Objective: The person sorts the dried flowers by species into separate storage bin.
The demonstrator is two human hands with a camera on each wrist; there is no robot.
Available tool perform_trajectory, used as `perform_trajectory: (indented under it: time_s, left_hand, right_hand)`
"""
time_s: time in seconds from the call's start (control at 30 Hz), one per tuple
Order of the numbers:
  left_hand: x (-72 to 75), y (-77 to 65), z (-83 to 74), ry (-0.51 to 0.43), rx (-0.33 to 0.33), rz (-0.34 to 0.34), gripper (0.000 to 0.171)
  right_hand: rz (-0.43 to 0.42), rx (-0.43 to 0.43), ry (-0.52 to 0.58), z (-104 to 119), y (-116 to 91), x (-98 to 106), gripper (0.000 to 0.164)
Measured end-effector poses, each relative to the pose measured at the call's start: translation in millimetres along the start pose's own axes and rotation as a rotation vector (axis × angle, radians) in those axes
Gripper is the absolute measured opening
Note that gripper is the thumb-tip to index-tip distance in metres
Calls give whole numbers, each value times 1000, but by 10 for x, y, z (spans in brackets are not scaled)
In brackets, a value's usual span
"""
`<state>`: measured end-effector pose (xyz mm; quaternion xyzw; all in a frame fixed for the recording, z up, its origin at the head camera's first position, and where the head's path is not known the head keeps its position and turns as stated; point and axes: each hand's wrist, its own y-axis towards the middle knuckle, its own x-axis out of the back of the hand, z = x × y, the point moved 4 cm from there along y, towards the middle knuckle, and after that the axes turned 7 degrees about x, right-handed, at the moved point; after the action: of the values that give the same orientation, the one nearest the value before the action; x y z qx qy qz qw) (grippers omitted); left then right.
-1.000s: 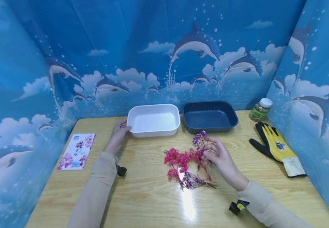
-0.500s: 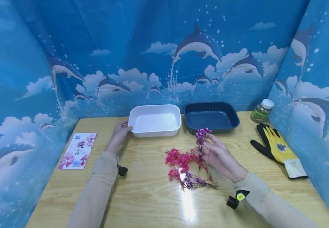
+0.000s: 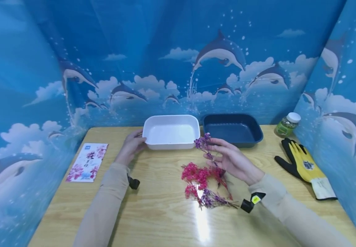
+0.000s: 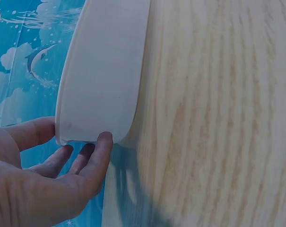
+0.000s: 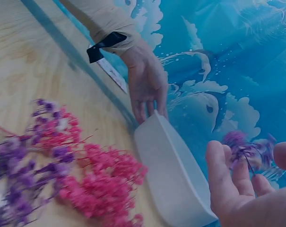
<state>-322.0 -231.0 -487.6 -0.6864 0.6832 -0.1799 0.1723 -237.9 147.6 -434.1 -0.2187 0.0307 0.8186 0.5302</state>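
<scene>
My right hand (image 3: 231, 161) pinches a purple dried flower sprig (image 3: 203, 141) between thumb and fingers, its blooms overlapping the front right corner of the white tray (image 3: 171, 146) in the head view. In the right wrist view the sprig (image 5: 247, 146) is partly hidden by fingers. My left hand (image 3: 130, 148) holds the left end of the white tray; the left wrist view has fingertips (image 4: 104, 139) against the tray's end wall (image 4: 100, 94). Pink dried flowers (image 3: 196, 175) lie on the table below my right hand, with another purple sprig (image 3: 213, 199) in front of them.
A dark blue tray (image 3: 232, 130) stands right of the white one. At the right are a white-lidded jar (image 3: 287, 125) and a yellow and black glove (image 3: 305, 166). A floral-printed card (image 3: 87, 162) lies at the left. A dolphin-print curtain (image 3: 171, 68) hangs behind the table (image 3: 153, 206).
My right hand has lifted the purple sprig from above the pink flowers and carried it left, toward the white tray. My left hand stays at the tray's end. The head view has shifted slightly.
</scene>
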Motion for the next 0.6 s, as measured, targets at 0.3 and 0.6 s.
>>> perform_trajectory:
  time_s: [0.3, 0.6]
  left_hand:
    - [45, 40, 10, -35, 33, 49, 64]
    - [47, 37, 2, -80, 27, 69, 65]
  right_hand:
    - [0, -23, 8, 133, 263, -191, 61]
    - [2, -42, 49, 181, 523, -308, 60]
